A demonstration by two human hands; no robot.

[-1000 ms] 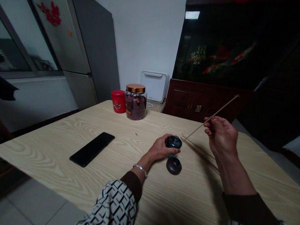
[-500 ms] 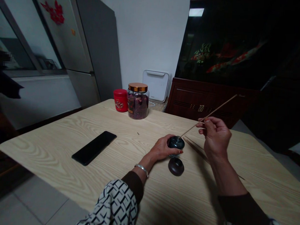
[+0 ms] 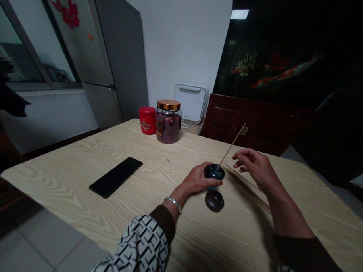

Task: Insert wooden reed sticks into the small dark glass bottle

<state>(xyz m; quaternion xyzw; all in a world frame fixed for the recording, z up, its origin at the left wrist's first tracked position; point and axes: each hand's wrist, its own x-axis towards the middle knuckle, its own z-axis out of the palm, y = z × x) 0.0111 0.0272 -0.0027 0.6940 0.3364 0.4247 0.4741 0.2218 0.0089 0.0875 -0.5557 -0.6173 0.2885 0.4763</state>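
My left hand (image 3: pixel 197 179) is wrapped around a small dark green pot (image 3: pixel 214 171) standing on the wooden table (image 3: pixel 78 180). A thin incense stick (image 3: pixel 232 144) stands tilted in the pot's mouth, leaning up and to the right. My right hand (image 3: pixel 253 164) hovers just right of the pot with its fingers loosely spread and nothing in them. The pot's dark round lid (image 3: pixel 214 200) lies on the table just in front of it. Several more incense sticks (image 3: pixel 246 188) lie flat on the table under my right forearm.
A black phone (image 3: pixel 116 182) lies to the left. A glass jar with a copper lid (image 3: pixel 168 121) and a red tin (image 3: pixel 147 120) stand at the far edge. Beyond are a dark wooden cabinet (image 3: pixel 256 122), a fish tank, a fridge (image 3: pixel 112 58) and a white box (image 3: pixel 189 98).
My right hand has lowered the incense stick into the pot and let go of it. The stick now stands steeper in the pot. My left hand has stayed on the pot.
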